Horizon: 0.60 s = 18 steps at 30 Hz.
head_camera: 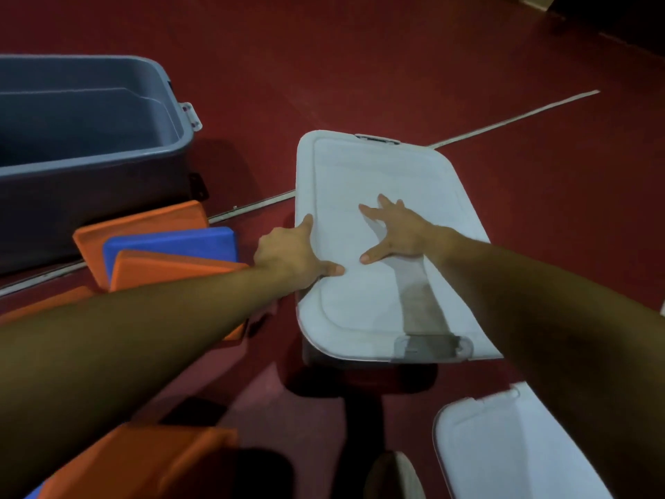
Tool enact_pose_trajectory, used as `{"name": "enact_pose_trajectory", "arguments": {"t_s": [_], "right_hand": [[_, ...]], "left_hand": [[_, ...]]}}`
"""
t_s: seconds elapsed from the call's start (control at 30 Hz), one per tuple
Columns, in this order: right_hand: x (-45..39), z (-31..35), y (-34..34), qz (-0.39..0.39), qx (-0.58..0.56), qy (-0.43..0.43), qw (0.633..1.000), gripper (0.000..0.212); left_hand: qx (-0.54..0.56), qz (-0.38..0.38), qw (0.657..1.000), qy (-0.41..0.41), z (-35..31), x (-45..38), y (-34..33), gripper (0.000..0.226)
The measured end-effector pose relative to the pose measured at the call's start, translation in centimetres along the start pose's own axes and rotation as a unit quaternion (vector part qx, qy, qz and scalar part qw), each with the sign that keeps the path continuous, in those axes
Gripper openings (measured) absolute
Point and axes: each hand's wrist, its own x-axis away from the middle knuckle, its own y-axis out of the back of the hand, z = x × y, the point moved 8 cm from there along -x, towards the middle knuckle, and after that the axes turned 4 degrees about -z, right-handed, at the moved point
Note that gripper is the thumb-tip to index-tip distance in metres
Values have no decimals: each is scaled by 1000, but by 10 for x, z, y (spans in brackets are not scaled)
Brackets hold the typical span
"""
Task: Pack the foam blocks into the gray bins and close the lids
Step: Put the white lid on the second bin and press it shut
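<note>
A white lid (374, 174) lies on top of a gray bin in the middle of the view. My right hand (396, 230) rests flat on the lid with fingers spread. My left hand (293, 252) holds the lid's left edge, thumb on top and fingers curled over the rim. A second gray bin (90, 153) stands open at the upper left, and nothing shows inside it. Orange foam blocks (158, 270) and a blue foam block (172, 243) lean in a stack on the floor beside it.
Another white lid (503, 448) lies on the red floor at the lower right. More orange foam (136, 459) sits at the lower left. A pale line (511, 118) crosses the floor. A shoe tip (394, 475) shows at the bottom.
</note>
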Motion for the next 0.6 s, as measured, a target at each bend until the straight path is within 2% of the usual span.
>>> {"name": "enact_pose_trajectory", "arguments": {"t_s": [0.07, 0.2, 0.3, 0.4, 0.43, 0.5, 0.53, 0.6], "right_hand": [[-8, -10, 8, 3, 13, 3, 1000, 123], [-10, -19, 10, 13, 25, -14, 1000, 133], [-6, -13, 15, 17, 24, -31, 999, 124], [7, 3, 20, 32, 14, -62, 997, 114], [12, 10, 19, 36, 6, -70, 997, 108], [22, 26, 14, 31, 4, -69, 997, 99], [27, 33, 11, 24, 2, -63, 998, 99], [36, 47, 4, 12, -5, -52, 999, 102]], "left_hand": [[18, -2, 1000, 11, -12, -6, -7, 118], [23, 26, 999, 6, -27, -13, -11, 119], [40, 105, 994, 3, -21, -8, -7, 136], [118, 160, 979, 37, -15, 16, -10, 141], [135, 161, 977, 40, -15, 24, -13, 137], [152, 149, 976, 35, -14, 38, -17, 113], [155, 136, 978, 31, -13, 45, -16, 100], [156, 110, 981, 23, -13, 54, -14, 87]]}}
